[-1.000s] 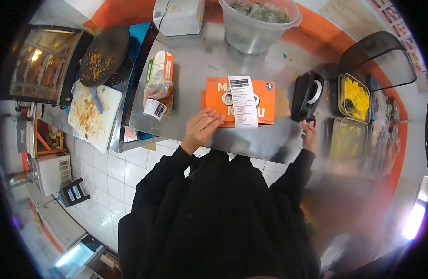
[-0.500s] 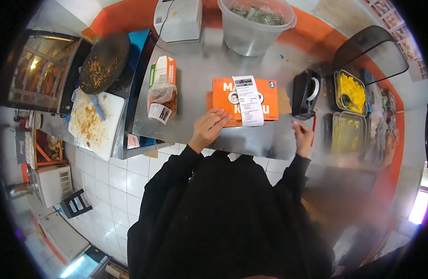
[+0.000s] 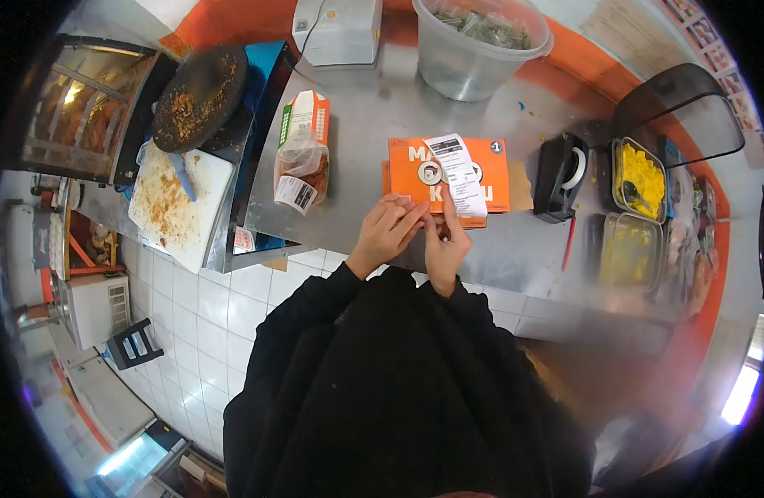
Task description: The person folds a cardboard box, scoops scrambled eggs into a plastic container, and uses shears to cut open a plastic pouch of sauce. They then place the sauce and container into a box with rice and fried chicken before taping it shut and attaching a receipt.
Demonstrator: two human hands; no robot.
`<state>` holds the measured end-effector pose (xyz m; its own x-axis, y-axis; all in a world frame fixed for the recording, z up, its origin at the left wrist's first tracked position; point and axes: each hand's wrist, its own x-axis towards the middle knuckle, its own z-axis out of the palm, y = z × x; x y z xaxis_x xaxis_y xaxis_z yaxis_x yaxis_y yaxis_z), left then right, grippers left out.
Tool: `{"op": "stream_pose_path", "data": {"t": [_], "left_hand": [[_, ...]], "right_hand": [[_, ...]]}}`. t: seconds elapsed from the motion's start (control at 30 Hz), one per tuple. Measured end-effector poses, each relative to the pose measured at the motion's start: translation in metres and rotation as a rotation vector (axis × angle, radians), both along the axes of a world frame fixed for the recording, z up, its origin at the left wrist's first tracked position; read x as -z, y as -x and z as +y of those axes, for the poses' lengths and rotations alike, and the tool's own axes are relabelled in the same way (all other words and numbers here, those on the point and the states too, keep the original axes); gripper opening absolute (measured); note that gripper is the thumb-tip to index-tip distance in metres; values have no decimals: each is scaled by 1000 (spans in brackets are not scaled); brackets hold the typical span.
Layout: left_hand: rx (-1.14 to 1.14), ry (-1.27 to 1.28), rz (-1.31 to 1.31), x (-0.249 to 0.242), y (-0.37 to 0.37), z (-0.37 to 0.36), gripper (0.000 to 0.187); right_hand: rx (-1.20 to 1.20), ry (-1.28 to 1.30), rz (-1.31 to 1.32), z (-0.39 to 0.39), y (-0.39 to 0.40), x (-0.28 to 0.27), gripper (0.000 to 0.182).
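Observation:
An orange printed box (image 3: 415, 162) lies flat on the steel counter (image 3: 373, 108), with a white receipt (image 3: 463, 176) laid over its right half. My left hand (image 3: 388, 228) rests on the box's front edge, fingers stretched out together. Beside it and touching it, my right hand (image 3: 445, 243) has a finger raised against the receipt's lower end. Whether it pinches anything is too small to tell. A black tape dispenser (image 3: 562, 176) stands to the right of the box, apart from both hands.
A food bag with an orange-green label (image 3: 303, 153) lies left of the box. A clear tub (image 3: 479, 46) and a white device (image 3: 339, 29) stand at the back. Crumbed cutting board (image 3: 174, 207) and round black plate (image 3: 197, 95) at left; trays of yellow food (image 3: 641, 178) and a red pen (image 3: 569, 243) at right.
My right hand has left the tape dispenser and swung left to the box's front edge, meeting my left hand at the receipt. The left hand has stayed on the box.

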<state>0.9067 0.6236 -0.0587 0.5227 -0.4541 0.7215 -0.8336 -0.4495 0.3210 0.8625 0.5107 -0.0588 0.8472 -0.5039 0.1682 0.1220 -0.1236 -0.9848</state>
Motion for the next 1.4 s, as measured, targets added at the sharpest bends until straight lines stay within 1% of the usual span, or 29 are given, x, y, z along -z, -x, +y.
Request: {"op": "stream_pose_path", "data": {"t": [0.07, 0.1, 0.17, 0.2, 0.27, 0.33, 0.4, 0.43, 0.47, 0.5, 0.53, 0.57, 0.6, 0.67, 0.73, 0.8, 0.83, 0.9, 0.93, 1.0, 1.07, 1.13, 1.2, 1.23, 1.3, 1.33, 1.37, 1.4], "left_hand": [[-128, -36, 49, 0, 4, -10, 35], [-123, -33, 50, 0, 5, -12, 35], [-213, 24, 109, -1, 5, -17, 31], [-203, 27, 106, -1, 3, -19, 31], [-143, 120, 102, 0, -1, -19, 26], [-82, 108, 60, -6, -8, -21, 24], [-32, 91, 19, -7, -7, -23, 23], [-45, 172, 94, -6, -3, -26, 23], [-60, 253, 166, -6, -3, -29, 23], [-60, 252, 161, -17, -3, -34, 23], [-82, 128, 158, -36, -5, -39, 21], [-105, 3, 161, -47, -3, -41, 19], [-111, 4, 162, -44, -3, -40, 19], [-115, -95, 141, -34, -2, -37, 20], [-110, -86, 154, -31, -2, -30, 20], [-105, -70, 162, -30, -1, -26, 21], [-99, -58, 169, -31, 0, -25, 20], [-91, -43, 176, -29, 2, -22, 20], [-77, -23, 175, -27, 2, -22, 20], [-64, 0, 167, -19, 0, -19, 20], [-52, 75, 142, -7, 1, -14, 21], [-59, 116, 182, -4, 7, -13, 21], [-67, 155, 224, -3, 6, -12, 22], [-55, 172, 248, -3, 6, -12, 20], [-42, 188, 277, -1, 6, -13, 19], [-34, 274, 331, 0, 7, -13, 15], [-25, 357, 386, 1, 8, -12, 12], [-23, 352, 390, 4, 7, -9, 12]], "right_hand": [[31, 396, -7, -11, -2, 7, 56], [36, 399, -6, -18, 1, 5, 56], [-392, 504, 190, -43, 10, -6, 66], [-554, 522, 162, -62, 16, -18, 58], [-506, 449, -97, -110, 26, -19, 45], [-97, 387, 215, -163, 21, -7, 31], [125, 843, 388, -190, -16, 7, 47], [129, 843, 387, -193, -27, 21, 47], [72, 920, 514, -193, -39, 38, 60], [11, 992, 642, -192, -50, 48, 73], [12, 991, 636, -190, -61, 50, 73], [1, 990, 785, -187, -66, 53, 82], [-11, 990, 933, -185, -70, 52, 91], [-26, 1040, 879, -184, -74, 47, 91], [-32, 1079, 821, -178, -75, 45, 91], [-122, 1126, 767, -172, -69, 44, 95], [-124, 1134, 759, -172, -69, 44, 95], [-199, 1175, 808, -177, -64, 44, 98], [-198, 1179, 807, -183, -65, 40, 98], [-240, 1089, 872, -201, -71, 23, 103], [-273, 981, 657, -229, -64, -18, 106], [-227, 1094, 379, -225, -52, -94, 105], [-329, 1090, 53, -198, -48, -168, 102], [-332, 1088, 56, -184, -52, -184, 102], [-723, 1136, -68, -154, -67, -200, 100], [-723, 1134, -64, -132, -74, -190, 100], [-853, 1262, 119, -107, -82, -173, 104], [-980, 1380, 310, -94, -86, -160, 108]]}}
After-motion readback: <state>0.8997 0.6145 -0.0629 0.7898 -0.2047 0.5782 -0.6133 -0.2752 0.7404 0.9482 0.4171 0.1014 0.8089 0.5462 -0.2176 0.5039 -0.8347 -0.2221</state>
